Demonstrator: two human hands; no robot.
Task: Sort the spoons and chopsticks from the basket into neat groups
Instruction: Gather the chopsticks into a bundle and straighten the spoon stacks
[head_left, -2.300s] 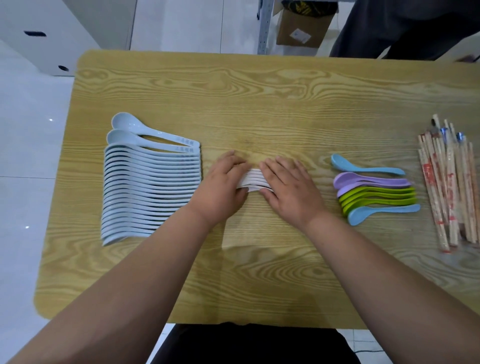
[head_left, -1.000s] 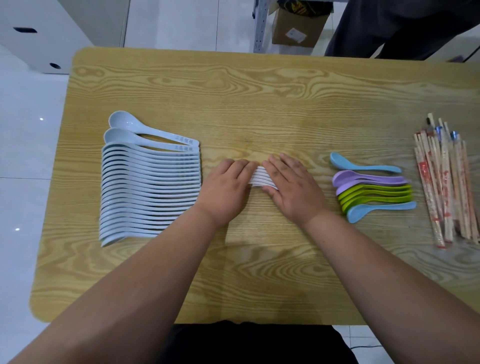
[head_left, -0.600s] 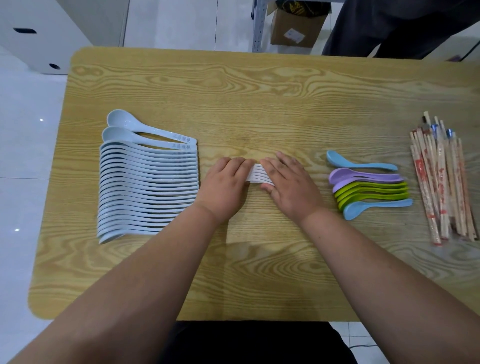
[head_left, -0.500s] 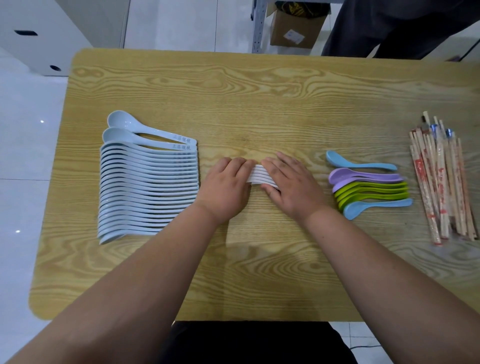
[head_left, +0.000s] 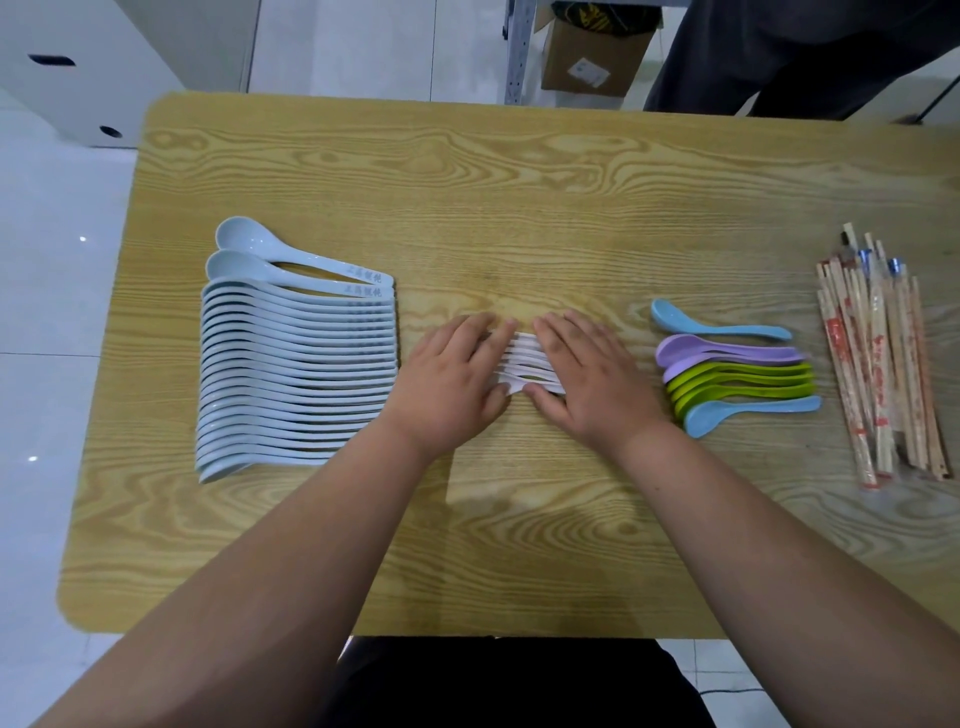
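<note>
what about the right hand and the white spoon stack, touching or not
Touching. The head view shows the right hand lying on the right end of the white spoon stack, thumb at its near edge; the left hand covers the other end.

Pale blue spoons nested in a long row at left, small white spoons stacked at centre under both hands, coloured spoons grouped right, wrapped chopsticks bundled far right
</note>
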